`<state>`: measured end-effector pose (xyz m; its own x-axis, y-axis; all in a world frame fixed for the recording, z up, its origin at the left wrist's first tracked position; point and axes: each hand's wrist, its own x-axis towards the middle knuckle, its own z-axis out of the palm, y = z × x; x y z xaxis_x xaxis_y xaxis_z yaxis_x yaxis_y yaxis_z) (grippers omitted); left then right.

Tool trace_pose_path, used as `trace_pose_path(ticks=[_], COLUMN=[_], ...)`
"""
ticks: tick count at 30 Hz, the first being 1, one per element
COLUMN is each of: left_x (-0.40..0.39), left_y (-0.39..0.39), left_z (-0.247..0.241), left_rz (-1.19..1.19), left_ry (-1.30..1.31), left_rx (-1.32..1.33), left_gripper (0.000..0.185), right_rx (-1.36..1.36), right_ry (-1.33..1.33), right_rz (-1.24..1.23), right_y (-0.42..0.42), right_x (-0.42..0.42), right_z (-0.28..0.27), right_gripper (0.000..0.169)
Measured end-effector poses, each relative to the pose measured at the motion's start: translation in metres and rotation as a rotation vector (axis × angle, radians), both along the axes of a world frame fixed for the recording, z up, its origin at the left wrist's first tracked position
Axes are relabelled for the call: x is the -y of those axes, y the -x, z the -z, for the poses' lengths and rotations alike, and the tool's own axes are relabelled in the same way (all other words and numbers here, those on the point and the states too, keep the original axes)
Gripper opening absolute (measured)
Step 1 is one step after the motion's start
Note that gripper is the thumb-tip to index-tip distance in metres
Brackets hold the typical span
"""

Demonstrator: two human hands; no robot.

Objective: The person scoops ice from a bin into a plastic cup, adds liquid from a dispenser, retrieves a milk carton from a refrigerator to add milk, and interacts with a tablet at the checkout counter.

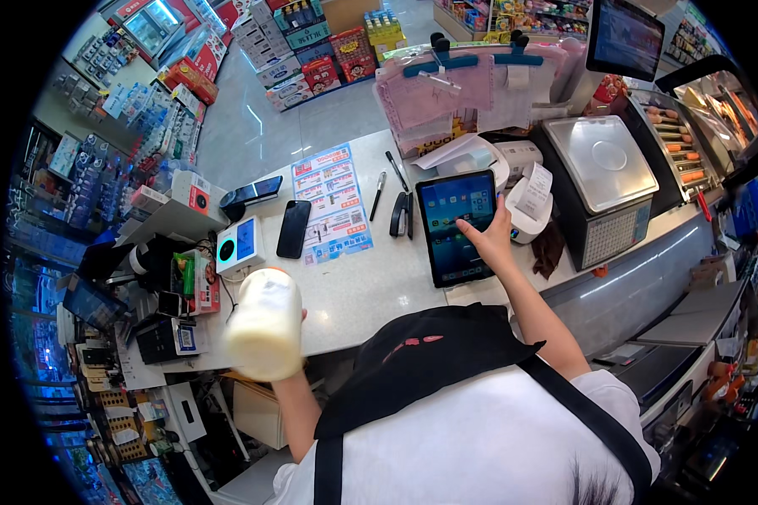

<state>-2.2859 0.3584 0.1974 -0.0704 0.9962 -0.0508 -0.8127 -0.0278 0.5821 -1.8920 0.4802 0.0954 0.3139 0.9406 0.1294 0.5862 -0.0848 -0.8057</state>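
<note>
A large pale, milky-looking bottle (266,328), with a bit of orange at its far end, is blurred and tilted above the counter's near edge. My left hand (304,314) is around it, mostly hidden behind the bottle. At the counter's right part, a tablet (445,233) shows a lit home screen with app icons. My right hand (491,240) grips its right edge, the thumb over the screen and the other fingers mostly hidden behind. Just left of the tablet are a black stapler (399,214), a pen (378,196) and a black marker (397,170).
A printed sheet (331,202) and a black phone (294,228) lie mid-counter. A white payment box (239,246) stands to the left. Receipt printers (523,218) and a weighing scale (600,161) stand right of the tablet. Clipboards (439,95) rise at the back.
</note>
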Motion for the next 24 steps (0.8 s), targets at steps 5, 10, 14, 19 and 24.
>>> trace_pose_path(ticks=[5,10,14,19,24], left_x=[0.004,0.019,0.014,0.001,0.011], left_y=[-0.017,-0.003,-0.017,-0.042,-0.016], left_z=[0.042,0.028,0.022,0.037,0.025], left_rz=[0.365,-0.266,-0.123,0.246,-0.39], left_ry=[-0.123,-0.018,-0.067,-0.119,0.024], left_rx=[0.627,-0.756,0.095,0.703,-0.671], left_gripper=[0.051,0.069,0.051,0.047,0.07], right_rx=[0.105,0.204,0.038,-0.196,-0.326], right_ry=[-0.002,0.065,-0.069,-0.143,-0.133], right_rz=[0.091,0.153,0.094,0.089,-0.03], right_y=[0.018,0.029,0.011,-0.01,-0.016], right_x=[0.002,0.001,-0.002,-0.002,0.002], right_z=[-0.006,-0.009,0.003,0.029,0.041], right_gripper=[0.117,0.118,0.107,0.086,0.08])
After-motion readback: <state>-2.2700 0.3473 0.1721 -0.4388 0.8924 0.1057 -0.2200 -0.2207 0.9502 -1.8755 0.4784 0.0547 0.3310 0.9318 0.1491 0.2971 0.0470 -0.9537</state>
